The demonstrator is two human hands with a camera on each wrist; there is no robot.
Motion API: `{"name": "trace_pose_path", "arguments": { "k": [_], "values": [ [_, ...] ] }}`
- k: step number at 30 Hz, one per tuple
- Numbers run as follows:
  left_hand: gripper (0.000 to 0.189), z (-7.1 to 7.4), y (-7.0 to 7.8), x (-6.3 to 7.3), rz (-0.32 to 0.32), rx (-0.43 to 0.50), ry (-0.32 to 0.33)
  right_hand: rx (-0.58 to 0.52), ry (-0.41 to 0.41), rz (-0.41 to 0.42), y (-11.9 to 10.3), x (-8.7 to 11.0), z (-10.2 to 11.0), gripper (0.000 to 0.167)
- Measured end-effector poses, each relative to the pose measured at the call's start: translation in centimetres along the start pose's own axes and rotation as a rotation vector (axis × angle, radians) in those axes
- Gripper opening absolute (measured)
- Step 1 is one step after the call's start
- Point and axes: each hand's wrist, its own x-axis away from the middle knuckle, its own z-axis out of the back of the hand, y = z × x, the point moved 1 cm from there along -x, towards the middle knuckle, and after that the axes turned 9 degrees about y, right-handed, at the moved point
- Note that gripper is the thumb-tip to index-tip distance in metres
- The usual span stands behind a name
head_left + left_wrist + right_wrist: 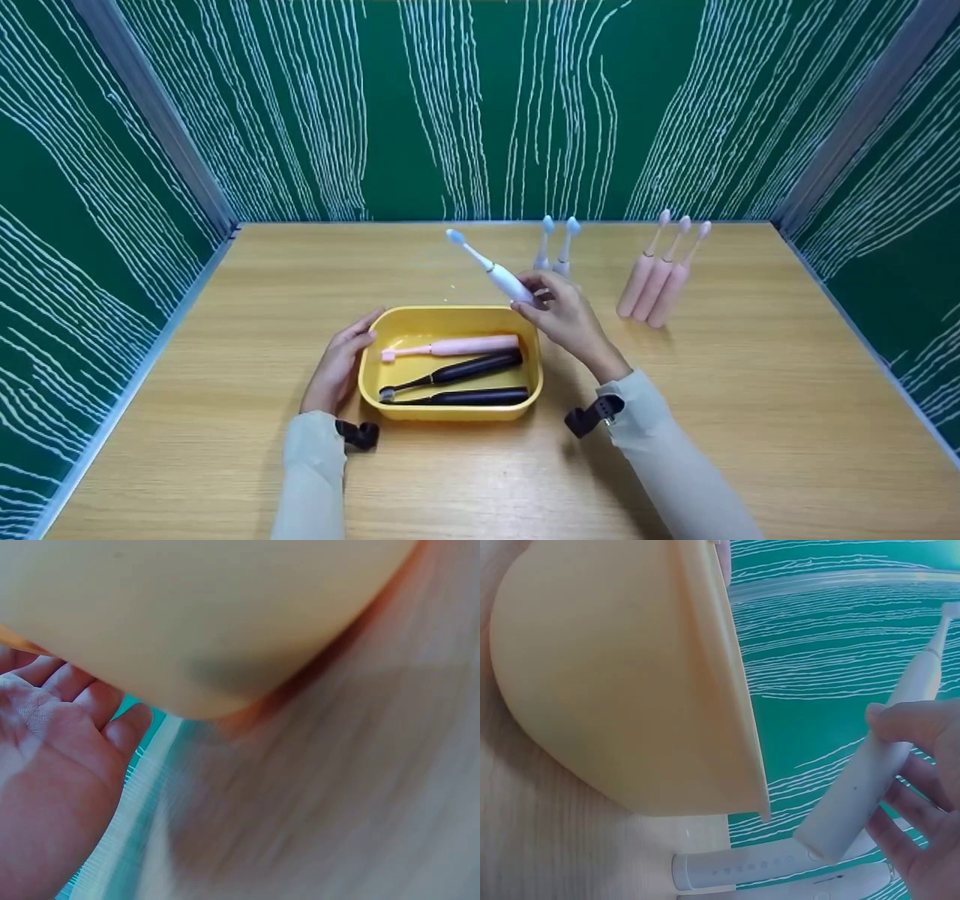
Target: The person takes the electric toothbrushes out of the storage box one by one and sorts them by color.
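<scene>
My left hand (339, 367) holds the left side of a yellow plastic bin (450, 413), thumb at the rim and fingers against the outer wall. A pink electric toothbrush (474, 345) and two black electric toothbrushes (480, 366) lie inside the bin, heads toward the left. Above its far right corner, my right hand (562, 311) pinches the handle of a white electric toothbrush (508, 285). This brush is tilted, its pale blue head up and to the left. The right wrist view shows the thumb across the white handle (862, 772) and fingers behind.
Two more white electric toothbrushes (561, 266) stand upright behind my right hand, partly hidden by it. Farther right, three pink electric toothbrushes (652, 291) stand in a row. The wooden table (225, 375) meets green walls (495, 112) with white lines at the back and sides.
</scene>
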Motion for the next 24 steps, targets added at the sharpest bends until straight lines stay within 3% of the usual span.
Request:
{"name": "trace_pose_path", "arguments": {
  "k": [11, 24],
  "values": [
    [0.051, 0.0, -0.1, 0.0, -0.011, -0.001, -0.013, -0.072, 0.099, -0.012, 0.7, 0.6, 0.1, 0.033],
    [0.052, 0.1, -0.1, 0.0, -0.007, -0.008, -0.014, -0.067, 0.208, -0.062, 1.8, 1.1, 0.4, 0.037]
  ]
}}
